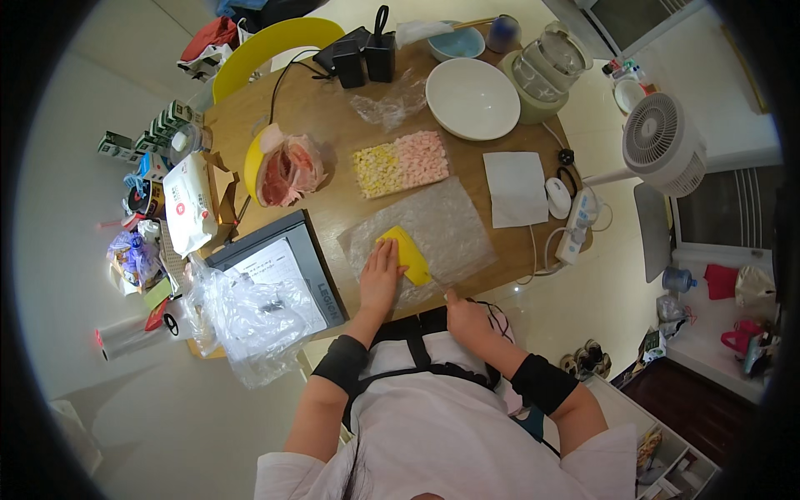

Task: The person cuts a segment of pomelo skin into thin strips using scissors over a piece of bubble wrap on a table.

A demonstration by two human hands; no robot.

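Note:
My left hand [380,275] presses on the left side of a flat yellow piece [407,255], perhaps fruit peel, which lies on a sheet of bubble wrap [444,228] near the table's front edge. In my right hand [465,317] is a thin tool, seemingly a knife [439,284], its far end at the yellow piece's lower right corner. Beyond the wrap lies a block of small yellow and pink pieces [401,164]. Left of that block, a partly peeled pomelo [290,165] shows pink flesh and some yellow rind.
A closed laptop [326,281] with papers and a clear plastic bag [256,319] lies at left. A white bowl [472,99] and a glass kettle [550,65] stand at the back. White paper [515,189], a mouse [558,197] and a power strip [578,228] are at right.

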